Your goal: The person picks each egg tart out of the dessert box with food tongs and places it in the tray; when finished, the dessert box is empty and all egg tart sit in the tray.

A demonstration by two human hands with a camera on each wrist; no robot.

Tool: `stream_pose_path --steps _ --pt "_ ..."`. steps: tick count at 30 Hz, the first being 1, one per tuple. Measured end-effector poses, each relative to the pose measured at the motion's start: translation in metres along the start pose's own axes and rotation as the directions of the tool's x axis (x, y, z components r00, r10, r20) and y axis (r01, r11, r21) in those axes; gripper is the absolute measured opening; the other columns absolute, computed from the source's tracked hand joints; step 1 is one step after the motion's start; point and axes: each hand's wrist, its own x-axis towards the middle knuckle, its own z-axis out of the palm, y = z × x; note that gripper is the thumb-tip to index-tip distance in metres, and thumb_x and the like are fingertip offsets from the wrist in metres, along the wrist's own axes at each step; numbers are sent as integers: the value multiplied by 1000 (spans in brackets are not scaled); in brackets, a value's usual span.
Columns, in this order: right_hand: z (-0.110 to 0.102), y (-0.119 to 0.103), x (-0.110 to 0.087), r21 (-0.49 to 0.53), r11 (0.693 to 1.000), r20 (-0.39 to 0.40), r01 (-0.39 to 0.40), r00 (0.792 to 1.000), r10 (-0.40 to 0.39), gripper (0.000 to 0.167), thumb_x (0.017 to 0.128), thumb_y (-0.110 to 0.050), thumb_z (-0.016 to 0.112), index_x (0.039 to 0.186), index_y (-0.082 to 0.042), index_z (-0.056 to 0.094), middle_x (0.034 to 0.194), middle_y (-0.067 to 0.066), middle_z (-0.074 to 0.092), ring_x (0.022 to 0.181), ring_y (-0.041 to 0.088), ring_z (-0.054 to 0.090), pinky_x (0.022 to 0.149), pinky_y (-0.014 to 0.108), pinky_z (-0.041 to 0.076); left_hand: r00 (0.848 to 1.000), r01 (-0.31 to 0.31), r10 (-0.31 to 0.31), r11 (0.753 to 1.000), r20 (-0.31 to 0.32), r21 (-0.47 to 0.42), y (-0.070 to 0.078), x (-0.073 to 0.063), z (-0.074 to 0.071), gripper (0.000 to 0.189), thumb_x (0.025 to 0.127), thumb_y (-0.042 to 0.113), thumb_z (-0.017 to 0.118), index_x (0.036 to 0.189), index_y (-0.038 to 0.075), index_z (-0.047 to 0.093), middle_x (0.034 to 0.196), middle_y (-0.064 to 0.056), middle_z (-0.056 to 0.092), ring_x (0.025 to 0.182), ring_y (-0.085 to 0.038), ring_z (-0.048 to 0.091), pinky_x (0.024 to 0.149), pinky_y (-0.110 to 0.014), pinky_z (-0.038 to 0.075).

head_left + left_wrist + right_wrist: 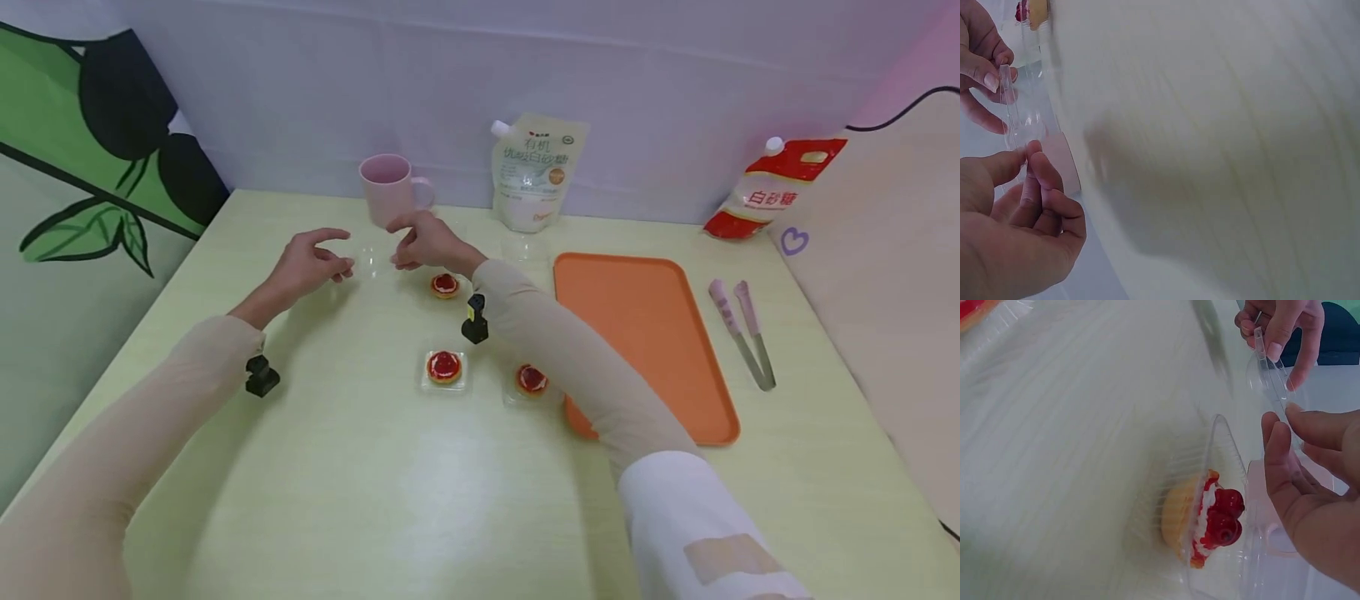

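Observation:
Between both hands a clear plastic lid (371, 262) is held up over the far left of the table. My left hand (303, 262) pinches one edge of it between thumb and fingertips, as the left wrist view shows. My right hand (431, 242) pinches the opposite edge of the lid (1270, 378). Just below the right wrist sits a cherry tart (445, 286) in a clear tray, its red topping plain in the right wrist view. Nearer me are a second tart (444, 367) and a third tart (532, 380), each in clear plastic.
A pink mug (386, 190) stands behind the hands. At the back wall are a white sugar pouch (536, 179) and a red-and-white sugar bag (772, 192). An orange tray (637, 308) lies right of the tarts, partly under the right forearm, with tongs (742, 333) beside it.

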Motion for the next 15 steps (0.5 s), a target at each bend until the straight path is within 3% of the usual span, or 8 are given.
stream_pose_path --steps 7,15 --pt "4 2 7 -60 996 19 -65 998 67 52 92 -1 68 141 1 51 104 13 60 90 25 68 78 27 58 999 43 -43 999 29 10 -9 5 5 53 97 17 65 145 4 48 80 2 74 69 -7 65 66 -26 47" --pt "6 3 8 -97 993 -23 -68 998 66 49 89 1 70 136 5 54 107 15 62 84 20 67 76 26 58 997 72 -72 997 29 6 -8 8 10 53 96 16 66 144 3 49 79 2 74 67 -4 65 63 -26 46"
